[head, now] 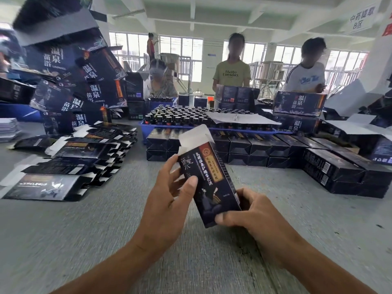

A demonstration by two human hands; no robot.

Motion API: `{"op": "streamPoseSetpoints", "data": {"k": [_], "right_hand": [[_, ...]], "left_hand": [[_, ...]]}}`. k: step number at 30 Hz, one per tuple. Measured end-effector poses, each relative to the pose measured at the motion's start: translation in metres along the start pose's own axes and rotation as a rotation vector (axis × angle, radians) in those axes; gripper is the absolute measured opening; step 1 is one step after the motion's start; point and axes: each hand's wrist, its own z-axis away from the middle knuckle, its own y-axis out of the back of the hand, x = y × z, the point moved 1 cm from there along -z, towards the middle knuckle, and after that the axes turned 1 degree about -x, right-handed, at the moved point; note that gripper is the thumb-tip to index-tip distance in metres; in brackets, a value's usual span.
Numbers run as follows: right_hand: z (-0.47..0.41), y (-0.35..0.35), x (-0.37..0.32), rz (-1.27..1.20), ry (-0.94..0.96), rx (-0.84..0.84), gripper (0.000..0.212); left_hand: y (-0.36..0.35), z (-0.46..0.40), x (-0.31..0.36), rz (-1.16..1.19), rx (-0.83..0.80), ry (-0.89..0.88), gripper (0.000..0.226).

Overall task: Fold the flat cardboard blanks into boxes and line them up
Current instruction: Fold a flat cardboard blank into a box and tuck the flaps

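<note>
I hold a dark blue printed carton (209, 179) upright and tilted above the grey table, its white top flaps standing open. My left hand (169, 194) grips its left side, thumb across the front face. My right hand (246, 211) grips the lower right corner, thumb on the bottom edge. A fanned heap of flat cardboard blanks (70, 160) lies at the left. Folded dark boxes (258, 149) stand in stacked rows behind the carton, and more (343, 172) run toward me on the right.
A blue tray (212, 129) of small dark bottles sits behind the rows. Large printed cartons (78, 81) are piled at the far left and others (299, 102) at the right. Three people stand across the table. The grey tabletop (84, 234) spreads before me.
</note>
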Motion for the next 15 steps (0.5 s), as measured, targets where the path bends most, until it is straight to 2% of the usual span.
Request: {"op": "streamPoseSetpoints", "data": {"k": [3, 7, 12, 15], "right_hand": [[0.001, 0.004, 0.0, 0.063, 0.0, -0.06, 0.058], [0.002, 0.004, -0.001, 0.076, 0.018, -0.113, 0.058], [0.001, 0.009, -0.008, -0.004, 0.208, 0.118, 0.056], [0.003, 0.012, -0.013, -0.044, 0.359, 0.164, 0.053]], "left_hand": [[0.0, -0.001, -0.001, 0.098, 0.023, 0.024, 0.052], [0.001, -0.001, 0.002, 0.101, 0.014, 0.02, 0.06], [-0.002, 0.008, 0.01, -0.109, -0.047, -0.12, 0.067], [-0.006, 0.011, 0.013, -0.215, -0.071, -0.218, 0.068]]}}
